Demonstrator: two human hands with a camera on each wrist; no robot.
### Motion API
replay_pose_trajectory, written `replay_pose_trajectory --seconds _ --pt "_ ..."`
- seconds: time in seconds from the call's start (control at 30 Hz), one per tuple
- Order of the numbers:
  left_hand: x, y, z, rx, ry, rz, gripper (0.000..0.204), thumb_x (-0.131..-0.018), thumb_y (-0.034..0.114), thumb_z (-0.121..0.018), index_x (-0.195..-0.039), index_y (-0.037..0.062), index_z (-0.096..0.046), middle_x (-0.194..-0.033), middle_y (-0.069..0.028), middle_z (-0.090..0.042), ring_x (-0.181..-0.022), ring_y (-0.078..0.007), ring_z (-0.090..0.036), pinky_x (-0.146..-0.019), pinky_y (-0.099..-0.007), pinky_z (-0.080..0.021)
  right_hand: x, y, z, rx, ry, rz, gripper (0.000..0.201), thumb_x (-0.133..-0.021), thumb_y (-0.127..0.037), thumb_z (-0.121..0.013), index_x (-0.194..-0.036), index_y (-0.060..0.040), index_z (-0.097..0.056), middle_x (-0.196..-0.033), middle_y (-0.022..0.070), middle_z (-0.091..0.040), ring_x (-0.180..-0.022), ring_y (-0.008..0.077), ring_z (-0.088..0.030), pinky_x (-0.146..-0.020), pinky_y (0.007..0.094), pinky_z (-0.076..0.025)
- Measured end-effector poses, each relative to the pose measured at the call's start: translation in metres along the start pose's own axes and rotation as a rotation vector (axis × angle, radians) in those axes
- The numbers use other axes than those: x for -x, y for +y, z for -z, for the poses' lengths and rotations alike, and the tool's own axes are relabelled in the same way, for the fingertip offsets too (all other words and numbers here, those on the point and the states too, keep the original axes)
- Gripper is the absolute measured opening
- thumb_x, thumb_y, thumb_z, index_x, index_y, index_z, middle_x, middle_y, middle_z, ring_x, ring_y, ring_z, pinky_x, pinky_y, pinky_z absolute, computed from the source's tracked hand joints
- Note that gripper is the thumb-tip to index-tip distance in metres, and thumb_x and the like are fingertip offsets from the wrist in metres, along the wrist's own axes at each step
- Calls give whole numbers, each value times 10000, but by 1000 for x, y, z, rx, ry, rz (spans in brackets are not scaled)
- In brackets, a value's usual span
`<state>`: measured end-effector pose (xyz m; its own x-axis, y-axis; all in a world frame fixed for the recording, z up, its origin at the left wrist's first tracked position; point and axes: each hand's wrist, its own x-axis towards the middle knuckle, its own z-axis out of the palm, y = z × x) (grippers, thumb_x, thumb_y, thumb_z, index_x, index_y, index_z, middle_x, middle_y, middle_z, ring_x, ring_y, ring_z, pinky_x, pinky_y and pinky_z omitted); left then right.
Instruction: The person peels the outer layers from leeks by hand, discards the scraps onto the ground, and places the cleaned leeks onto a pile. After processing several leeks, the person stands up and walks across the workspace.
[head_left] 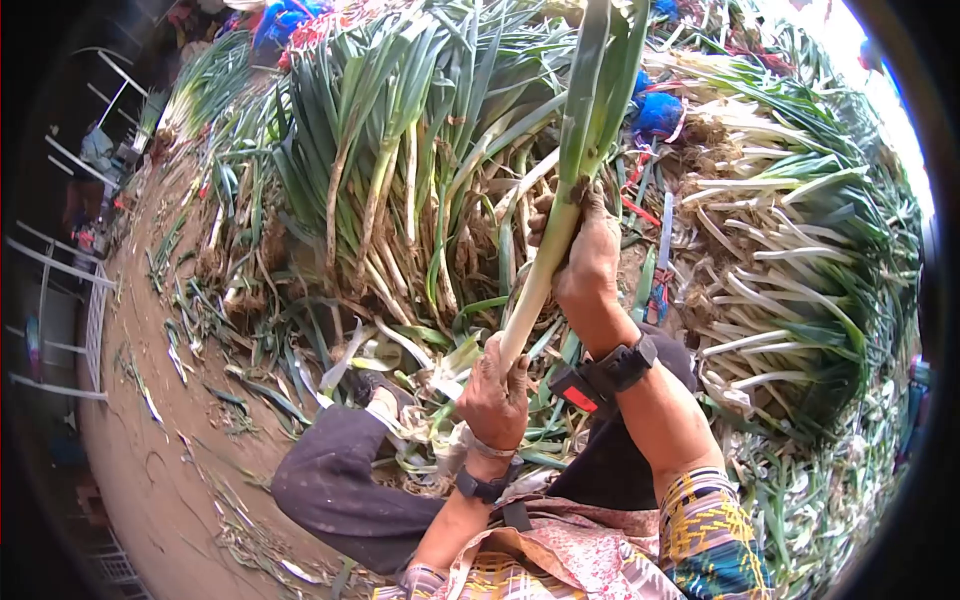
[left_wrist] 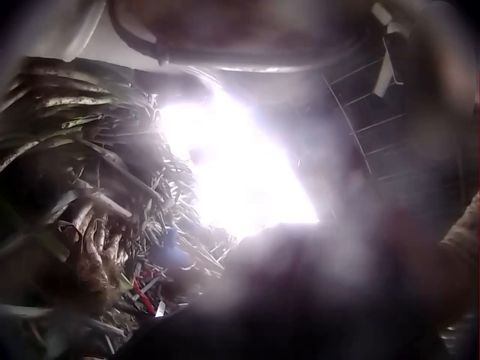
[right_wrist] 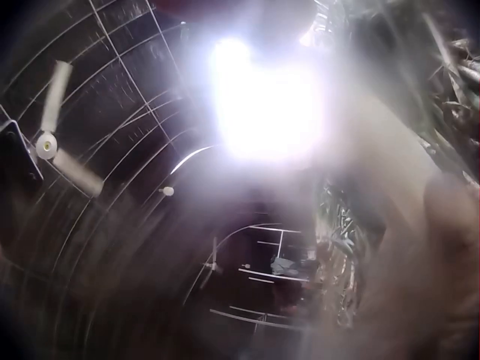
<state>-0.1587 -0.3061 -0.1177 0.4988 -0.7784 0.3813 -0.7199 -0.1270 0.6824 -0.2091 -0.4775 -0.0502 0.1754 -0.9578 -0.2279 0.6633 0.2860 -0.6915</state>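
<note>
A long green onion stalk (head_left: 560, 210) stands almost upright in the head view, white at the bottom and green leaves at the top. My left hand (head_left: 495, 390) grips its white lower end, fingers curled round it. Higher up, my right hand (head_left: 583, 255) is wrapped round the stalk where white turns to green. Both hands are soiled and wear wrist cameras on straps. The wrist views are blurred and glare-washed; the left wrist view shows only a dim heap of onions (left_wrist: 82, 217), no hand clearly.
Large piles of unpeeled green onions (head_left: 400, 160) lie ahead, and a stack with white stalks (head_left: 790, 250) to the right. Trimmed leaves and peel (head_left: 300, 360) litter the dirt floor (head_left: 160, 440). My knees in dark trousers (head_left: 340, 480) sit below. Metal frames (head_left: 70, 300) stand at left.
</note>
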Motion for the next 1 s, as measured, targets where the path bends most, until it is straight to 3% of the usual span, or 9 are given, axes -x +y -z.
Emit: replay_pose_trajectory --seconds 0.17,0.3,0.43,0.5,0.57,0.63,0.77,0.83,1.0 --pt "9 -16 7 370 -128 117 360 -847 192 -631 -1110 -35 -539 -784 -65 -607 -596 -153 -577 -525 -264 -464 3 -4 4 -105 -211 -208 361 -921 -362 -439 -996 -16 -511 -738 79 -556 -602 168 -556 -554 307 -492" --pt "17 -28 40 1342 -724 657 443 -889 314 -562 -1178 -16 -502 -676 15 -492 -522 -48 -400 -455 -181 -334 9 1 24 -171 -543 -378 294 -892 -290 -525 -1073 -59 -501 -772 18 -547 -608 115 -533 -571 264 -486" --pt "17 -34 56 1466 -832 691 499 -905 391 -499 -1167 -33 -483 -637 2 -447 -497 -49 -351 -426 -183 -286 -5 15 16 587 -368 -188 218 -902 -254 -504 -887 -57 -598 -787 66 -608 -558 121 -561 -546 254 -485" --pt "15 -33 57 1537 -860 717 527 -902 419 -487 -1154 -44 -480 -608 -2 -431 -471 -57 -346 -410 -192 -280 14 46 21 943 -784 113 174 -827 -178 -554 -883 -22 -608 -671 76 -600 -642 182 -592 -591 313 -488" --pt "4 -24 60 1535 -804 718 550 -890 429 -503 -1135 -64 -483 -583 -15 -436 -439 -62 -351 -390 -205 -274 22 75 16 1559 -1155 13 194 -843 -206 -591 -945 -45 -631 -857 36 -626 -839 138 -583 -718 289 -473" --pt "3 -27 61 1418 -691 701 507 -892 413 -511 -1102 -48 -498 -584 -15 -437 -440 -63 -351 -392 -206 -274 9 72 32 1021 -957 292 168 -830 -148 -596 -948 -38 -640 -798 35 -632 -741 161 -599 -678 295 -490" --pt "7 -31 59 1193 -537 653 500 -890 417 -515 -1034 -62 -499 -581 -12 -436 -439 -68 -370 -389 -207 -289 1 13 10 534 -330 -191 146 -844 -170 -596 -933 -61 -635 -798 6 -625 -697 113 -590 -642 254 -490" --pt "8 -32 59 1315 -564 683 511 -893 423 -508 -1017 -72 -499 -577 -14 -434 -434 -69 -373 -383 -205 -290 9 6 5 307 -270 -99 214 -874 -236 -567 -980 -53 -601 -872 43 -622 -746 143 -597 -684 279 -516" --pt "18 -33 47 1363 -664 754 578 -891 515 -426 -963 -48 -536 -577 -12 -462 -444 -62 -418 -383 -187 -332 15 10 -18 -98 -409 -521 443 -921 -406 -441 -1163 -37 -474 -1086 160 -584 -948 270 -601 -758 422 -518"
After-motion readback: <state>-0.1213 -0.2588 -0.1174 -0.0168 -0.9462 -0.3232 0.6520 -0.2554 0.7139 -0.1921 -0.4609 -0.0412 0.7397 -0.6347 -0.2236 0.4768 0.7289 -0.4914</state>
